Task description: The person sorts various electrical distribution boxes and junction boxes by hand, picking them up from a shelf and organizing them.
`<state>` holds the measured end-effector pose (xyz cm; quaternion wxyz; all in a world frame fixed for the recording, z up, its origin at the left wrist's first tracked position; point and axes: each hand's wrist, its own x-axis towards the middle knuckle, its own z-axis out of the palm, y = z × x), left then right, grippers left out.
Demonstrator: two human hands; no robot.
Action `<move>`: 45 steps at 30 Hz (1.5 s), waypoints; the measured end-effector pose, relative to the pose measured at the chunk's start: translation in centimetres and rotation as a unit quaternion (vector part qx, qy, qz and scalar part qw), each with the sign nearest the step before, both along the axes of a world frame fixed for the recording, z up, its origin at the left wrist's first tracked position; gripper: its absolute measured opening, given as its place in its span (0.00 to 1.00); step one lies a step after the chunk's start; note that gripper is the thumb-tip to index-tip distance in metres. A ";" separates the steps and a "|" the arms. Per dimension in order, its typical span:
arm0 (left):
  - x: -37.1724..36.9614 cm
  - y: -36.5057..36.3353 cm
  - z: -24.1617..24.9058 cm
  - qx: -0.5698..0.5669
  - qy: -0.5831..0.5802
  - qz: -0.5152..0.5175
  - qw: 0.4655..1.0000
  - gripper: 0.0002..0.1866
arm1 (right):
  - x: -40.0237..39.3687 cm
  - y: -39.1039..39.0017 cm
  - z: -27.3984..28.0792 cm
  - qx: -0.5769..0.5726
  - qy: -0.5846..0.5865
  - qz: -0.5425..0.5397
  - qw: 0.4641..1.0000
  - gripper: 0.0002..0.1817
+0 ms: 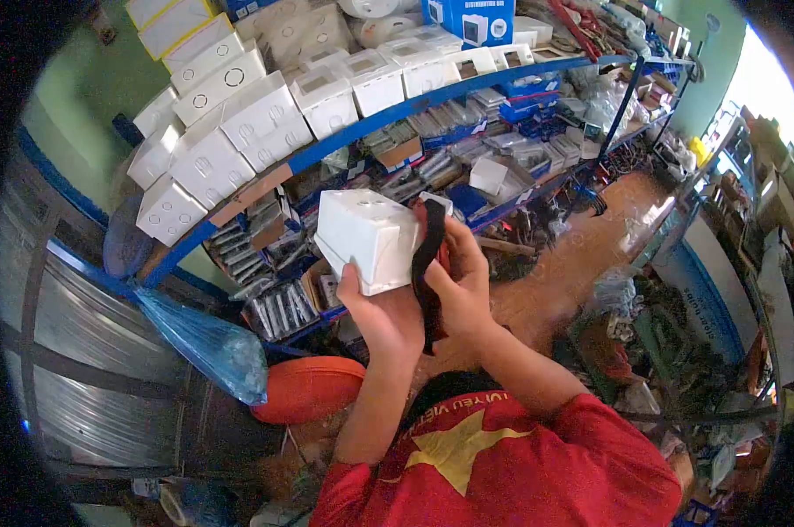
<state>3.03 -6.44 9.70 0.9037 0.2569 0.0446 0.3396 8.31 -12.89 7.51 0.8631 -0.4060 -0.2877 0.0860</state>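
The white box (362,237) is held in the air just toward eleven o'clock from the middle of the view; the left hand (386,318) grips it from six o'clock, thumb pressed on its near lower corner, the other fingers mostly hidden; the right hand (461,290), at four o'clock from the box, is curled round a black strip (428,263) beside the box's right side; whether its fingertips also press the box I cannot tell. To handle it well, I judge, the left palm should carry the weight, the thumb pressing only enough to stop a twist, since the walls look thin; the strip is best kept gathered so it does not catch on an edge.

No table lies directly under the box; a shelf with a blue edge (353,110) runs from ten to one o'clock, stacked with more white boxes (265,119); a blue bag (205,347) hangs at eight, an orange tub (309,389) sits at seven; brown floor (572,233) stretches toward two; clutter crowds four o'clock, and bright daylight (759,75) enters at two.
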 end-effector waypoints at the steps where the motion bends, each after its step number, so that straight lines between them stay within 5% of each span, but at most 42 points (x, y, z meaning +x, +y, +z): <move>1: 0.0 -0.2 -0.1 0.004 0.001 -0.001 1.000 0.32 | 0.0 0.3 0.0 -0.008 0.024 -0.043 0.999 0.22; 5: -0.2 -1.3 0.2 -0.005 0.008 0.019 1.000 0.33 | 0.7 0.4 -0.1 -0.053 -0.008 -0.105 0.993 0.16; 13: -0.7 -0.8 0.1 -0.020 0.007 -0.002 1.000 0.32 | 0.5 -2.8 -0.4 -0.013 -0.018 0.082 0.996 0.31; 20: -1.1 -0.8 -1.3 -0.062 -0.002 -0.095 0.994 0.32 | 2.7 -5.0 -3.3 0.116 0.243 0.103 0.958 0.22; 24: -1.2 -1.2 -1.1 -0.058 0.042 -0.069 0.995 0.32 | 2.6 -6.9 -3.6 -0.112 0.049 -0.047 0.991 0.10; 28: -1.4 -1.4 -1.4 -0.015 0.054 -0.059 0.997 0.34 | 1.8 -6.6 -1.8 -0.159 -0.225 -0.220 0.936 0.13; 29: -1.5 -1.6 -1.3 -0.017 0.068 -0.041 0.997 0.34 | 0.9 -6.7 -1.8 -0.161 -0.132 -0.171 0.963 0.17; 32: -1.3 -2.3 -1.0 -0.011 0.093 -0.008 0.996 0.35 | -1.3 -6.7 0.3 -0.189 -0.209 -0.227 0.932 0.20; 33: -1.5 -2.3 -1.2 -0.006 0.094 -0.007 0.996 0.35 | -0.2 -6.7 0.0 -0.184 -0.326 -0.228 0.899 0.20; 45: -1.4 -3.3 -1.1 0.040 0.096 0.006 0.995 0.36 | -2.0 -5.1 -1.1 -0.143 -0.320 -0.274 0.896 0.16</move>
